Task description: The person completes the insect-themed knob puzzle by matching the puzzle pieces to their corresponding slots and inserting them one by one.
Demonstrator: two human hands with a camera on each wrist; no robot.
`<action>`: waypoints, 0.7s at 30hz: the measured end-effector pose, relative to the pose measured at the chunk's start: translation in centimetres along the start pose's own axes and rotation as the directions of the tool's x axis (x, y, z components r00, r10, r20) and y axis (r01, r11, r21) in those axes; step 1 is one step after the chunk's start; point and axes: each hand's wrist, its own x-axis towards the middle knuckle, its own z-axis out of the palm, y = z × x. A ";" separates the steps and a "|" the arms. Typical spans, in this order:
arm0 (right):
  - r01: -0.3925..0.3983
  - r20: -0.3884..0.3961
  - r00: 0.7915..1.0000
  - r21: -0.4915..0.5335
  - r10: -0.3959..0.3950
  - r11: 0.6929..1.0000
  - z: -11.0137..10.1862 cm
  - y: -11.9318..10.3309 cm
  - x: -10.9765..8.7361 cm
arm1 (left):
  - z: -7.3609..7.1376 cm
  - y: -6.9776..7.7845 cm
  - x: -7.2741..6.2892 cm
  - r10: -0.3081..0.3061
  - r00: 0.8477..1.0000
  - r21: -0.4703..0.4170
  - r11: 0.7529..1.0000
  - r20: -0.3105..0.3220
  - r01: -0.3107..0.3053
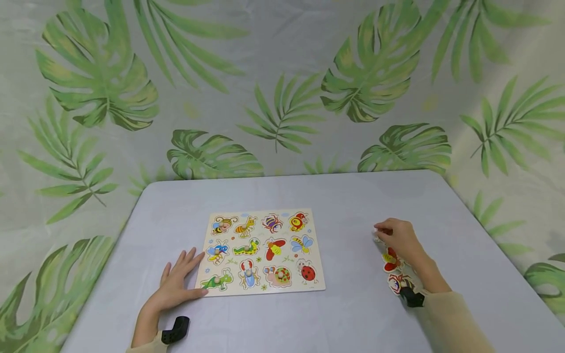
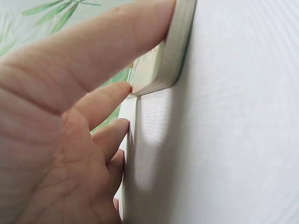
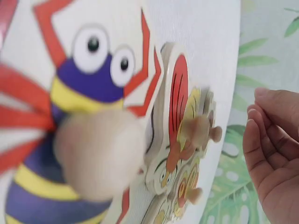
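Note:
On the white table lies a puzzle board (image 1: 260, 290) with printed insects. Knobbed pieces sit in several of its places, such as the snail (image 1: 279, 276) and the caterpillar (image 1: 247, 247); the ladybird picture (image 1: 307, 272) shows no knob. My left hand (image 1: 178, 282) rests at the board's left edge, thumb on the near left corner and fingers spread. My right hand (image 1: 402, 240) hovers over loose pieces at the right. Its fingers are loosely bent, with nothing visible between them. Below lie a spider piece (image 1: 399, 283) and a red-winged insect piece (image 1: 390, 260); others are partly hidden.
In the right wrist view, loose pieces lie close together, their round wooden knobs (image 3: 100, 154) standing up. A leaf-patterned cloth (image 1: 282, 117) hangs behind the table (image 1: 348, 314). A black wrist camera (image 1: 412, 297) is on the right sleeve.

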 end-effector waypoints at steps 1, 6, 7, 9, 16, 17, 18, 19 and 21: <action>-0.007 0.000 1.000 -0.007 0.007 1.000 -0.1 0.2 0.0 | 0.0 0.0 0.0 -0.001 1.000 0.000 1.000 0.001 0.001; -0.047 0.025 0.999 -0.029 0.047 0.999 -0.6 0.9 0.0 | 0.0 -0.1 0.0 0.010 1.000 0.003 1.000 -0.004 -0.010; -0.059 0.032 0.998 -0.033 0.060 0.998 -0.6 1.0 0.1 | 0.0 -0.1 0.1 0.014 1.000 0.003 1.000 -0.007 -0.014; -0.080 0.048 0.995 -0.041 0.082 0.996 -0.7 1.1 0.3 | -0.1 -0.1 0.1 0.019 1.000 0.002 1.000 -0.013 -0.019; -0.125 0.095 0.987 -0.071 0.132 0.990 -0.8 1.5 0.4 | 0.0 0.2 0.2 0.010 1.000 0.001 1.000 -0.010 -0.010; -0.126 0.100 0.986 -0.069 0.133 0.990 -0.8 1.6 0.4 | 0.0 0.2 0.1 0.007 1.000 0.000 1.000 -0.009 -0.007; -0.125 0.105 0.986 -0.067 0.131 0.990 -0.8 1.6 0.4 | 0.0 0.2 0.1 0.005 1.000 -0.002 1.000 -0.009 -0.005; -0.128 0.112 0.985 -0.065 0.135 0.990 -0.7 1.6 0.3 | 0.0 0.2 0.0 0.003 1.000 -0.001 1.000 -0.010 -0.003; -0.124 0.119 0.984 -0.062 0.131 0.990 -0.6 1.8 0.3 | 0.0 0.2 -0.1 0.000 1.000 -0.007 1.000 -0.011 0.000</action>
